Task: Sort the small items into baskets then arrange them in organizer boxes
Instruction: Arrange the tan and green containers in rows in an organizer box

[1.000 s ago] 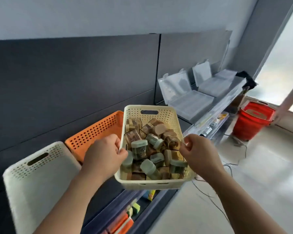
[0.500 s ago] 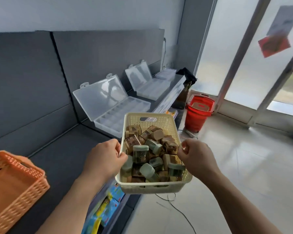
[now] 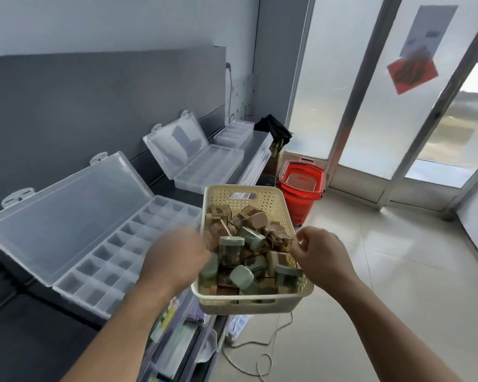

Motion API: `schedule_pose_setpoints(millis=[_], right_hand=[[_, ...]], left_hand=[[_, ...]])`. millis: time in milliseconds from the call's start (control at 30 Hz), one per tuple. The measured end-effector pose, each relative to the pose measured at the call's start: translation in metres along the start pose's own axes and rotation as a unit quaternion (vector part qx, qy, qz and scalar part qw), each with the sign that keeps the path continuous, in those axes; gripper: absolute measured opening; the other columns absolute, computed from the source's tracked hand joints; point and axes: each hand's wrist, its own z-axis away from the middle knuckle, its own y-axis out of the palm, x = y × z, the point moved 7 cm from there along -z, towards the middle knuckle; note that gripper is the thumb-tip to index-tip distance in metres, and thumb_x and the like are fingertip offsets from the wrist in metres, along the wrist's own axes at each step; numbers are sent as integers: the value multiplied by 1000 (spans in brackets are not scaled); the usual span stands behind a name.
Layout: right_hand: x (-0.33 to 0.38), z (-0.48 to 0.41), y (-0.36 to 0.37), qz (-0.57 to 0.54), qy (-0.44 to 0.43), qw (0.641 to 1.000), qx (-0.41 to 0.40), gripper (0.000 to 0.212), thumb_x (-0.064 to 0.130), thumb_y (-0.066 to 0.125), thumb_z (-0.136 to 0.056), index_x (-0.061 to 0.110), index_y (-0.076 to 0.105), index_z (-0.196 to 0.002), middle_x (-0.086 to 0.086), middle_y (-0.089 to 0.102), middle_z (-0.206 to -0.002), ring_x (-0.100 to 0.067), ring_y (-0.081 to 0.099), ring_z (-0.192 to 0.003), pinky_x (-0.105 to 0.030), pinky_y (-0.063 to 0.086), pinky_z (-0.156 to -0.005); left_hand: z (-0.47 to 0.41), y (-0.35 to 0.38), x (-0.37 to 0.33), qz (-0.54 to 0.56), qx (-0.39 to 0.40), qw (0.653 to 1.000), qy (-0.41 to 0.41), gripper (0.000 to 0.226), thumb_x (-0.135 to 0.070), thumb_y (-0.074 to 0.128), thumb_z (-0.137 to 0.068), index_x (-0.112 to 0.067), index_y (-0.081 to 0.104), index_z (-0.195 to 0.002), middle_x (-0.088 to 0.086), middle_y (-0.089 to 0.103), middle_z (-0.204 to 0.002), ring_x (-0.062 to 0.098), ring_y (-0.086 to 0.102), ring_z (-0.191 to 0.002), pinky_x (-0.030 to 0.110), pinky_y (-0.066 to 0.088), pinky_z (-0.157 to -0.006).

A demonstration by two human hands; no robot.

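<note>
I carry a cream perforated basket in the air, beside the dark shelf's front edge. It is heaped with several small jars, some with green lids, some tan. My left hand grips the basket's left rim and looks blurred. My right hand grips the right rim. To the left of the basket, a clear organizer box lies on the shelf with its lid up and its compartments bare. A second open organizer box sits farther back.
A third clear box lies at the shelf's far end beside a black cloth. A red shopping basket stands on the tiled floor by glass doors. A cable trails on the floor below the basket. Lower shelves hold coloured packets.
I have carried the basket rightwards along the shelf. The orange and white baskets have gone out of view, and the open organizer boxes are now close on my left.
</note>
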Motion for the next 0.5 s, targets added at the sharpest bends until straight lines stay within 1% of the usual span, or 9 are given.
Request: schedule_pose_setpoints(millis=[100, 200, 267, 333, 400, 500], right_hand=[[-5, -44, 8, 1, 1, 1000, -3, 13, 24, 60, -87, 13, 66, -83, 1, 62, -68, -20, 57, -64, -35, 49, -58], [-6, -83, 20, -8, -11, 1000, 5, 11, 23, 61, -87, 15, 66, -83, 3, 61, -66, -17, 56, -62, -31, 47, -57], [-6, -110, 31, -13, -20, 1000, 21, 11, 23, 61, -88, 16, 65, -81, 6, 60, -65, -14, 56, -60, -30, 48, -58], [-6, -139, 42, -15, -38, 999, 31, 12, 26, 60, -87, 18, 64, -79, 5, 62, -65, -16, 58, -61, -37, 53, -61], [-5, -169, 54, -23, -62, 997, 44, 13, 27, 59, -87, 18, 65, -80, 4, 63, -66, -18, 59, -63, -43, 54, -63], [-1, -216, 73, -26, -102, 991, 76, 15, 28, 59, -88, 16, 64, -79, 5, 61, -65, -16, 56, -62, -40, 52, -62]], left_hand=[[-44, 9, -1, -5, 3, 1000, -3, 20, -25, 60, -82, -16, 49, -69, 1, 55, -63, 19, 52, -61, 31, 39, -52], [-78, 19, 3, -5, 4, 1000, -20, 20, -25, 61, -81, -15, 50, -68, 2, 56, -62, 20, 53, -62, 31, 41, -53], [-98, 24, 8, -8, 2, 999, -42, 19, -25, 61, -80, -15, 50, -68, 1, 57, -62, 20, 53, -61, 30, 39, -52], [-116, 30, 13, -19, -7, 998, -66, 19, -26, 61, -79, -16, 50, -67, -1, 57, -62, 18, 53, -62, 29, 40, -53], [-133, 35, 18, -25, -24, 995, -94, 18, -27, 61, -78, -16, 51, -67, 0, 57, -62, 18, 53, -62, 30, 42, -54], [-155, 42, 25, -32, -51, 988, -144, 20, -28, 61, -78, -16, 51, -66, 0, 56, -59, 19, 53, -61, 30, 42, -53]])
